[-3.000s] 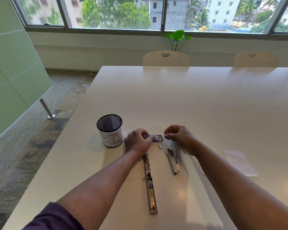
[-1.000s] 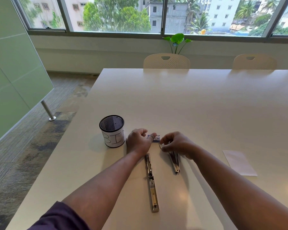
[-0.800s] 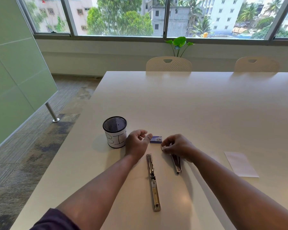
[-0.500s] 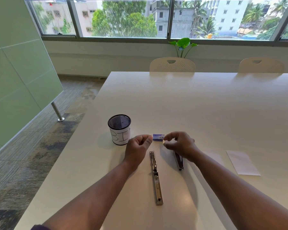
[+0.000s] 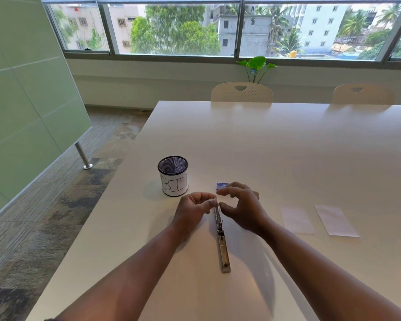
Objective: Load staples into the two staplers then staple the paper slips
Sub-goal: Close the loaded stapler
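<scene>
A metal stapler (image 5: 222, 244) lies unfolded flat on the white table (image 5: 287, 147), pointing away from me. My left hand (image 5: 192, 209) has its fingers curled and pinches the stapler's far end. My right hand (image 5: 243, 205) hovers just right of that end, thumb and forefinger curved apart in a C with nothing plainly between them. Staples are too small to make out. The second stapler is hidden under my right hand. A small blue staple box (image 5: 222, 184) sits just beyond my right fingers. Two white paper slips (image 5: 296, 220) (image 5: 336, 220) lie to the right.
A mesh cup labelled BIN (image 5: 173, 176) stands left of my hands. Two pale chairs (image 5: 241, 92) and a potted plant (image 5: 256, 66) are at the table's far side. The table's left edge runs close to the cup.
My left hand let go of the staple box and moved to the open stapler's far end. My right hand shifted left, over the second stapler. The view moved, showing a second paper slip.
</scene>
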